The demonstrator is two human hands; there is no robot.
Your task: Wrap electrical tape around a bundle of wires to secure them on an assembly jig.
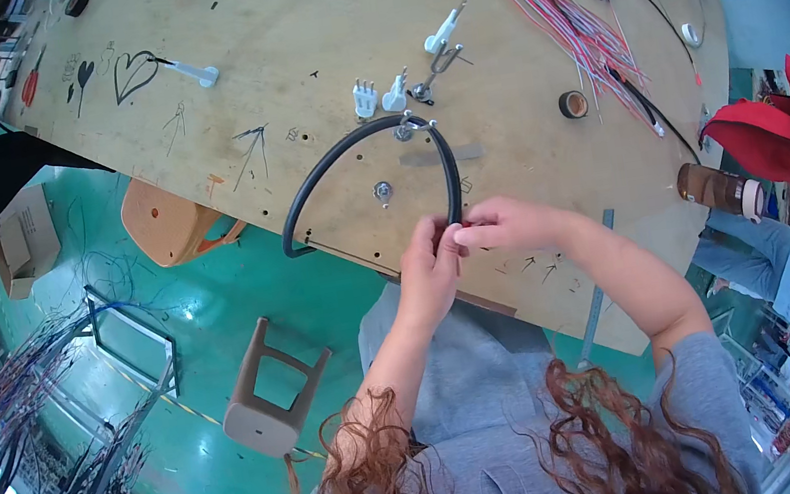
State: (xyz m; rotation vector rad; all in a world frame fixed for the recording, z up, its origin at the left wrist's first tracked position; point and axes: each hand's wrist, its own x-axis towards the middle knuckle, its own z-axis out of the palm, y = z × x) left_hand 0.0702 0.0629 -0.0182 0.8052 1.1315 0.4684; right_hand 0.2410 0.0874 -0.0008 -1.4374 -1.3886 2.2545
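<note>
A thick black cable (313, 180) arches over the front part of the wooden board. Its top passes through a small metal fixture (407, 128), and its left end hangs at the board's front edge. My left hand (430, 277) is closed around the cable's right end, close to that edge. Against the same end, the fingers of my right hand (505, 224) pinch together beside my left thumb. What lies between the fingertips is mostly hidden. Beyond the arch stand white holders (394, 95) and a metal fork-shaped fixture (436, 69). Inside the arch sits a small metal peg (383, 191).
Red, pink and black wires (570, 20) spread over the board's far right, near rolls of black tape (574, 104). A brown bottle (720, 191) and a red bag (777, 127) are at the right edge. Stools (271, 406) stand left below. Another person (783, 278) is at right.
</note>
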